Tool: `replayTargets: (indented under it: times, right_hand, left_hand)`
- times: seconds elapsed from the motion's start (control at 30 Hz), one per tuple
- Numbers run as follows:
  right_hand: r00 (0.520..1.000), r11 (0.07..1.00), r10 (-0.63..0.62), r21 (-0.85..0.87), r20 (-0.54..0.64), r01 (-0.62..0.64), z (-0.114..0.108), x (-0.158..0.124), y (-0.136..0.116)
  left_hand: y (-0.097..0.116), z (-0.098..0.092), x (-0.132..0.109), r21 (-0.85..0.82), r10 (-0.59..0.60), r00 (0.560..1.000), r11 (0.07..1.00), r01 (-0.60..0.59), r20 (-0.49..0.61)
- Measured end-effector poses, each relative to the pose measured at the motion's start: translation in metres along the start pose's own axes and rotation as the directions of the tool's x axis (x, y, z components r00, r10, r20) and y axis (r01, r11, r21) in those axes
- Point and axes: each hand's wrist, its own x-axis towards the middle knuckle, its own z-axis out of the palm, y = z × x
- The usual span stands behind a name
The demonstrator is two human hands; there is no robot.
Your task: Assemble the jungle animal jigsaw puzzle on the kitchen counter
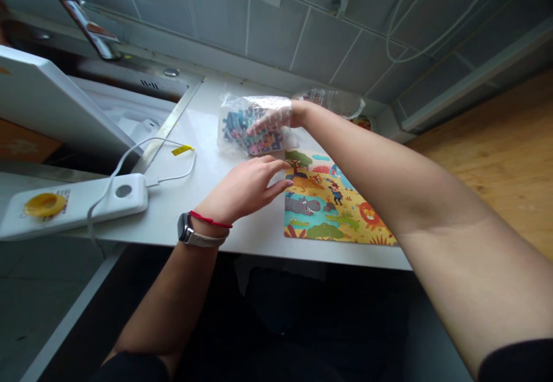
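Note:
My right hand point(274, 118) reaches inside a clear plastic bag point(227, 101) of jigsaw puzzle pieces point(235, 125). Through the crinkled film its fingers look stretched out among the pieces; whether they touch a particular piece is hard to see. Just in front of the bag, my left hand point(259, 183) hovers palm down with fingers apart, holding nothing. Its fingertips are by the left edge of a picture sheet point(311, 203) with a hippo, a leopard and a lion. My right forearm covers the sheet's upper right part.
Behind my right wrist lies another clear plastic package point(337, 101) against the tiled wall. At left are a white power bank point(108, 195) with a cable point(129, 148), a yellow ring point(45, 204), a sink point(181, 105) and a leaning white panel point(56, 94). The counter's front edge point(259, 255) is near.

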Motion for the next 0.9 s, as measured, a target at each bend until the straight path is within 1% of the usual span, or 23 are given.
replayTargets:
  times: [0.03, 0.07, 0.1, 0.13, 0.2, 0.23, 0.27, 0.3, 0.33, 0.37, 0.4, 0.43, 0.5, 0.57, 0.63, 0.67, 0.73, 0.8, 0.9]
  right_hand:
    - [0.983, 0.996, 0.080, -0.042, 0.162, -0.075, -0.002, -0.003, -0.001]
    - [0.940, 0.988, 0.147, -0.089, 0.309, -0.125, -0.003, -0.007, -0.002]
    - [0.889, 0.981, 0.185, -0.132, 0.419, -0.142, -0.004, -0.010, -0.003]
    - [0.865, 0.983, 0.172, -0.145, 0.471, -0.116, -0.004, -0.014, -0.003]
    - [0.863, 0.991, 0.082, -0.130, 0.499, -0.019, -0.003, -0.020, -0.004]
    - [0.868, 0.994, 0.033, -0.110, 0.496, 0.026, -0.003, -0.023, -0.004]
    - [0.875, 0.994, -0.012, -0.088, 0.485, 0.063, -0.002, -0.026, -0.003]
    - [0.884, 0.993, -0.051, -0.070, 0.465, 0.095, -0.002, -0.029, -0.001]
    - [0.894, 0.990, -0.086, -0.063, 0.440, 0.126, -0.002, -0.031, 0.000]
    - [0.905, 0.985, -0.118, -0.067, 0.409, 0.158, -0.004, -0.034, 0.002]
    - [0.915, 0.979, -0.147, -0.079, 0.375, 0.190, -0.006, -0.036, 0.005]
    - [0.924, 0.972, -0.172, -0.096, 0.341, 0.216, -0.010, -0.038, 0.008]
    - [0.944, 0.963, -0.195, -0.130, 0.266, 0.235, -0.018, -0.043, 0.015]
    - [0.966, 0.961, -0.192, -0.169, 0.172, 0.221, -0.025, -0.048, 0.023]
    - [0.984, 0.960, -0.170, -0.215, 0.057, 0.178, -0.031, -0.054, 0.031]
    - [0.991, 0.965, -0.137, -0.226, 0.006, 0.135, -0.032, -0.056, 0.033]
    - [0.998, 0.979, -0.015, -0.206, -0.058, 0.002, -0.033, -0.060, 0.035]
    - [0.988, 0.977, 0.141, -0.151, -0.059, -0.149, -0.033, -0.063, 0.032]
    - [0.954, 0.949, 0.297, -0.100, -0.036, -0.299, -0.032, -0.061, 0.022]
  left_hand:
    - [-0.001, -0.004, -0.002, 0.003, -0.009, 1.000, 1.000, 0.009, -0.017]
    - [-0.001, -0.010, -0.005, 0.002, -0.023, 0.999, 1.000, 0.023, -0.035]
    - [-0.002, -0.016, -0.008, -0.008, -0.048, 0.998, 0.999, 0.047, -0.050]
    - [-0.003, -0.024, -0.012, -0.026, -0.087, 0.994, 0.996, 0.086, -0.065]
    - [-0.007, -0.039, -0.020, -0.074, -0.192, 0.973, 0.980, 0.184, -0.127]
    - [-0.011, -0.046, -0.023, -0.095, -0.249, 0.949, 0.967, 0.235, -0.191]
    - [-0.016, -0.050, -0.025, -0.112, -0.300, 0.912, 0.953, 0.280, -0.279]
    - [-0.022, -0.053, -0.027, -0.132, -0.345, 0.861, 0.939, 0.318, -0.374]
    - [-0.029, -0.053, -0.027, -0.161, -0.383, 0.801, 0.923, 0.349, -0.460]
    - [-0.037, -0.052, -0.026, -0.197, -0.421, 0.747, 0.906, 0.375, -0.515]
    - [-0.045, -0.049, -0.024, -0.237, -0.459, 0.711, 0.888, 0.395, -0.533]
    - [-0.052, -0.044, -0.021, -0.277, -0.498, 0.689, 0.867, 0.414, -0.527]
    - [-0.061, -0.035, -0.014, -0.337, -0.566, 0.699, 0.824, 0.456, -0.438]
    - [-0.064, -0.028, -0.009, -0.344, -0.603, 0.726, 0.794, 0.502, -0.331]
    - [-0.061, -0.024, -0.006, -0.289, -0.607, 0.752, 0.791, 0.539, -0.258]
    - [-0.060, -0.023, -0.006, -0.246, -0.596, 0.767, 0.801, 0.546, -0.239]
    - [-0.057, -0.022, -0.007, -0.164, -0.556, 0.801, 0.831, 0.532, -0.220]
    - [-0.056, -0.021, -0.007, -0.113, -0.515, 0.830, 0.857, 0.503, -0.212]
    - [-0.056, -0.020, -0.007, -0.095, -0.493, 0.842, 0.870, 0.484, -0.218]
